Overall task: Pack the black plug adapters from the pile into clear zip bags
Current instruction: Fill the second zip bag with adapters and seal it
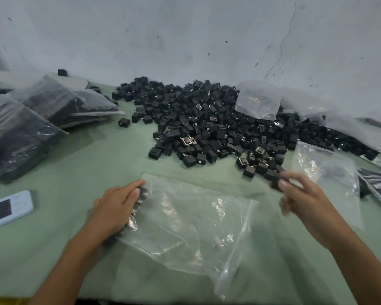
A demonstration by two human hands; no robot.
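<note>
Pressing a row of small black cube plug adapters (134,216) inside the clear plastic zip bag (185,216) on the green desk (75,172), the left hand (117,205) is laid flat; another adapter (275,183), gripped by the right hand (301,194) near the pile (218,124), should be slid snug against that row.

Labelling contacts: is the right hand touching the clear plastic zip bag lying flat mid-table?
Apart. The head view shows bare green table cover between the right hand and the flat clear plastic zip bag's right edge.
</note>
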